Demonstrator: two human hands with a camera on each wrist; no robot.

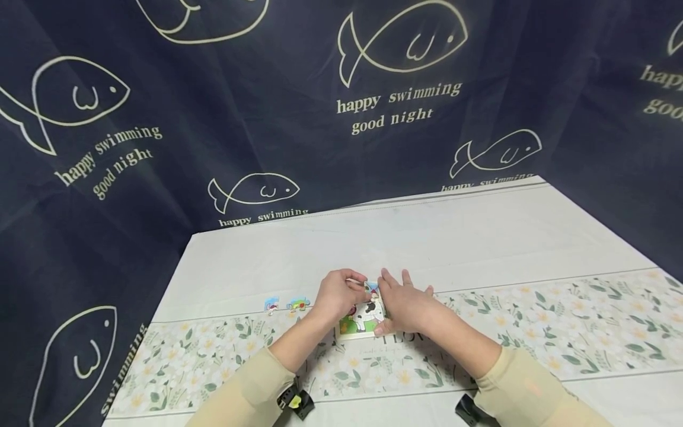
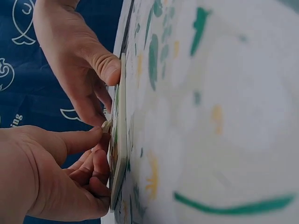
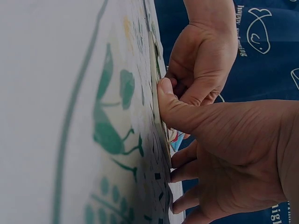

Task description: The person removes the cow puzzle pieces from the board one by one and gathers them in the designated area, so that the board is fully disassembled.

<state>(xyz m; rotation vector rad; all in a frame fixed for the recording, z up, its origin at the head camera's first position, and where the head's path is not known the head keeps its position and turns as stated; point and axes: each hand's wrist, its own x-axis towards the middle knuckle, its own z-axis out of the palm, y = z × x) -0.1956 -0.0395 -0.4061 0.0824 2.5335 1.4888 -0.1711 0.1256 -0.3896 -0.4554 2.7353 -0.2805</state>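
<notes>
A jigsaw board (image 1: 356,335) with a cow picture lies between the two hands on the table. My left hand (image 1: 337,295) is over its far left part, pinching a small puzzle piece (image 2: 106,126) between thumb and fingertip, close above the board's surface. On the right side of the board rests my right hand (image 1: 408,305), its fingers straight and spread. Its thumb (image 3: 167,87) presses on the board's near edge, and the fingertips reach down beside the right edge. Both hands cover parts of the picture.
Two loose puzzle pieces, one blue and white (image 1: 271,305) and one multicoloured (image 1: 298,305), lie left of the board. A floral strip (image 1: 213,362) crosses the white table (image 1: 299,255). Dark blue curtain (image 1: 299,107) with fish prints hangs behind the table.
</notes>
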